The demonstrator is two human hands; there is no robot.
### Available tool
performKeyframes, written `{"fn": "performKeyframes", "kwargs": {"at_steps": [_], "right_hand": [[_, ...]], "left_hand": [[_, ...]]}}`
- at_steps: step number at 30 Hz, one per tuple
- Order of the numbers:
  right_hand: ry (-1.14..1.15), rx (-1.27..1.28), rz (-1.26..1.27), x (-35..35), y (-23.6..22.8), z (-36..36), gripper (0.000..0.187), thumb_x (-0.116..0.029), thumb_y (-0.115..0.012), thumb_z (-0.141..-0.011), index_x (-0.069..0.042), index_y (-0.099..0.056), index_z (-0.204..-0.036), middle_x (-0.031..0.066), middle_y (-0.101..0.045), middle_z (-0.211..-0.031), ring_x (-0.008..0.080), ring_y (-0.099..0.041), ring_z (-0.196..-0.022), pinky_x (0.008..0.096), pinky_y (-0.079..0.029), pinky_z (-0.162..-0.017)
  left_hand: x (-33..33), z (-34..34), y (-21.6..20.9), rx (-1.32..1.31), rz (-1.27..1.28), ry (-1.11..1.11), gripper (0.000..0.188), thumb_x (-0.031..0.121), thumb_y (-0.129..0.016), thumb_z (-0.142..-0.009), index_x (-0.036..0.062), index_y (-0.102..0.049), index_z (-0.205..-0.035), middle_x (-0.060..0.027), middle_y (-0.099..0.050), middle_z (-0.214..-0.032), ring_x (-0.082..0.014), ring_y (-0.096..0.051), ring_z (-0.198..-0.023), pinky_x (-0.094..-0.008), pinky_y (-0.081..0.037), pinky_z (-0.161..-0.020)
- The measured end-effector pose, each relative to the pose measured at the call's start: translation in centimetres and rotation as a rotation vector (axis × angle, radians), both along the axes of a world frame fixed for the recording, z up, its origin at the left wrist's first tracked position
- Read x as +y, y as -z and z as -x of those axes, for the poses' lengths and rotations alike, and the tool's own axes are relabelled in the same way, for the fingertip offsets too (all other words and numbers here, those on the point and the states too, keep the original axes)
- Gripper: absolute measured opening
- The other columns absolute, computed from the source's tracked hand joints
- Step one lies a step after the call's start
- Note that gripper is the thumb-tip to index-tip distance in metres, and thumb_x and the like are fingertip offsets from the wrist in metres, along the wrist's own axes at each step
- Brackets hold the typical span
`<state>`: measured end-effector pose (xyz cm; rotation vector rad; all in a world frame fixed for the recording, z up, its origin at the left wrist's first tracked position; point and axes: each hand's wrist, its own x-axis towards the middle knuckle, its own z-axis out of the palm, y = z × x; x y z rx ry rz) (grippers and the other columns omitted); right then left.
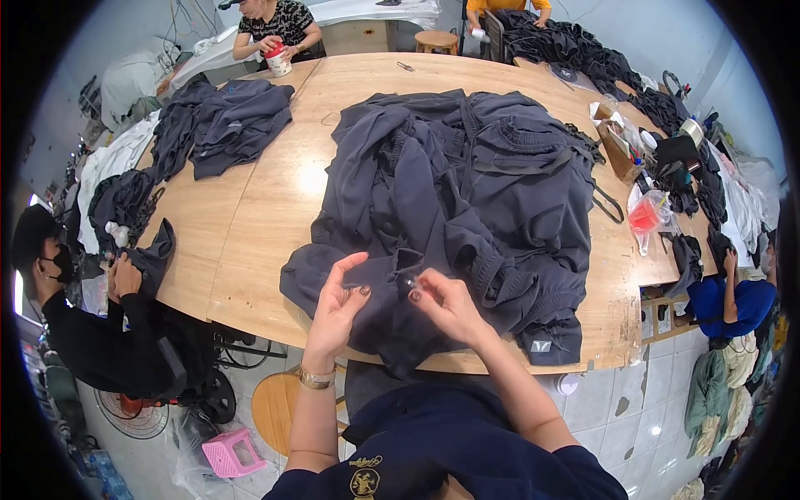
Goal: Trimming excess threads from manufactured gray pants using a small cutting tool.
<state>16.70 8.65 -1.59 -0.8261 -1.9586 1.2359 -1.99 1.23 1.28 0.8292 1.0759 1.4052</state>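
Note:
A large heap of dark grey garments [533, 192] with gathered elastic edges lies on the wooden table in front of me. Just above its near edge is my left hand [335, 310], its thumb and forefinger apart and nothing visible between them. My right hand [450, 310] is a short way to the right, over the cloth. Its thumb and fingertips are pinched together on a small, pale, shiny thing too small to name. Between the two hands a fold of the dark cloth [404, 260] stands up a little. One garment piece hangs over the table's near edge.
More dark garments [237, 125] lie at the far left of the wooden table [267, 200]. A red drink in a plastic bag [646, 215] stands at the right. Co-workers are at the left, far and right sides. A pink stool [233, 454] stands on the floor.

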Motion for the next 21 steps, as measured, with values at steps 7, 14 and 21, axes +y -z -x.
{"fn": "performKeyframes", "kwargs": {"at_steps": [7, 14, 21], "right_hand": [[-0.021, -0.208, -0.399, -0.19, -0.28, -0.11, 0.034, -0.036, -0.062, -0.084, -0.005, -0.053, -0.078, 0.0104, -0.056, -0.063, 0.0299, -0.057, -0.056, 0.0369, -0.041, -0.050], [0.017, -0.246, -0.520, -0.18, -0.69, 0.09, 0.034, -0.037, -0.062, -0.083, -0.007, -0.050, -0.073, 0.0073, -0.055, -0.062, 0.0273, -0.057, -0.054, 0.0350, -0.041, -0.047], [0.033, -0.222, -0.560, 0.01, -0.39, 0.06, 0.034, -0.038, -0.062, -0.084, -0.007, -0.050, -0.073, 0.0067, -0.055, -0.062, 0.0265, -0.057, -0.053, 0.0344, -0.041, -0.047]], "left_hand": [[0.13, 0.29, -0.01, -0.046, 0.023, 0.004, 0.043, -0.004, -0.050, -0.089, 0.0034, -0.039, -0.130, -0.0038, -0.061, -0.096, -0.0027, -0.055, -0.078, -0.0164, -0.045, -0.070], [0.11, -0.05, -0.36, -0.001, 0.012, 0.000, 0.042, -0.006, -0.049, -0.089, 0.0034, -0.040, -0.129, -0.0034, -0.060, -0.096, -0.0025, -0.054, -0.079, -0.0159, -0.044, -0.069], [0.05, -0.13, -0.44, 0.022, 0.010, 0.000, 0.043, -0.006, -0.049, -0.089, 0.0034, -0.040, -0.129, -0.0037, -0.059, -0.097, -0.0022, -0.053, -0.078, -0.0158, -0.043, -0.068]]}}
